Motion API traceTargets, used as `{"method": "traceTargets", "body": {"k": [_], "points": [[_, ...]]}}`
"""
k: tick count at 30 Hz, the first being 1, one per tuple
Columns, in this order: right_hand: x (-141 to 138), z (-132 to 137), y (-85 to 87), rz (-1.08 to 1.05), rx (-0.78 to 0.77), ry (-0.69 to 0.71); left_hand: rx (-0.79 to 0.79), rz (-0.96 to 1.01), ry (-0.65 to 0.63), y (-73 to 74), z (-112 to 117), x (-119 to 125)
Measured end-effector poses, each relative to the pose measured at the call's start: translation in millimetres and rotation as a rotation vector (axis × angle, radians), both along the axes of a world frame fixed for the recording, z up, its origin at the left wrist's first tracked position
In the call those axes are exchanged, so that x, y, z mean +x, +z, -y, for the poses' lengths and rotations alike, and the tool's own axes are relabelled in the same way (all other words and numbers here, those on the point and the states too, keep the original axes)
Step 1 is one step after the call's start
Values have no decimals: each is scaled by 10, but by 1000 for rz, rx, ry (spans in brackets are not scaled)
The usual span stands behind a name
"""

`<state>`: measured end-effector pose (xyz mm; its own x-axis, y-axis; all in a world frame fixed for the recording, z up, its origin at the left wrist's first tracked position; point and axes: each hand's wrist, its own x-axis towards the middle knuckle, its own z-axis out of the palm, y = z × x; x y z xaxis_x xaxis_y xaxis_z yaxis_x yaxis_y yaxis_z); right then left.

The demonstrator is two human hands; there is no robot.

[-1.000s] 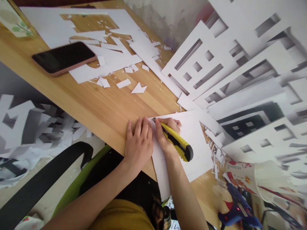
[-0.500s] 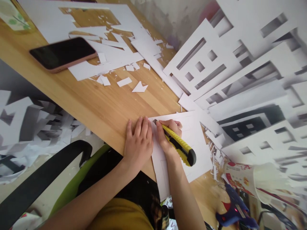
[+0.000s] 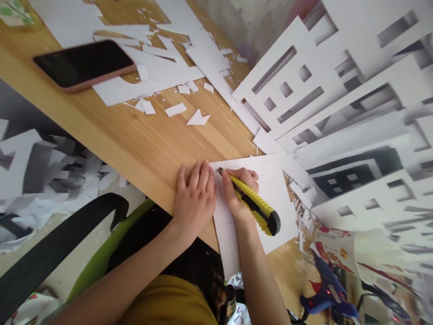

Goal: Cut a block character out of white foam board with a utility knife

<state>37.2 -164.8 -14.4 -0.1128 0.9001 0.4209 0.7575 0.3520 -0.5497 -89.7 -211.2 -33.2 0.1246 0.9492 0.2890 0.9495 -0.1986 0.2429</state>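
Observation:
My right hand (image 3: 239, 187) is wrapped around a yellow and black utility knife (image 3: 256, 199). The blade tip points to the upper left and meets the white board (image 3: 274, 194) near its top left corner. Faint pencil lines run across this board. Spread flat, my left hand (image 3: 196, 198) lies at the board's left edge, partly on the wooden table, with nothing in its grasp. The board's lower left end sticks out past the table edge, and my right forearm covers part of it.
A phone (image 3: 84, 64) lies at the upper left beside a cut white sheet (image 3: 117, 92) and loose scraps (image 3: 176, 109). Cut-out white panels (image 3: 287, 85) lean along the right. A paper cup (image 3: 334, 243) and a blue glue gun (image 3: 328, 293) stand at the lower right. A chair armrest (image 3: 64, 239) is at the lower left.
The knife's handle end has swung slightly to the right, while its tip stays near the board's top left corner. My left hand stays flat. The whole view has shifted a little.

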Motion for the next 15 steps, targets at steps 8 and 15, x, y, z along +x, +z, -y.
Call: {"method": "traceTargets", "body": {"k": [8,15], "points": [[24,44,2,4,-15,4,-21,27,0,3,-4,-7],[52,114,2,25,0,9,-25,10,11,13,-13,0]]}}
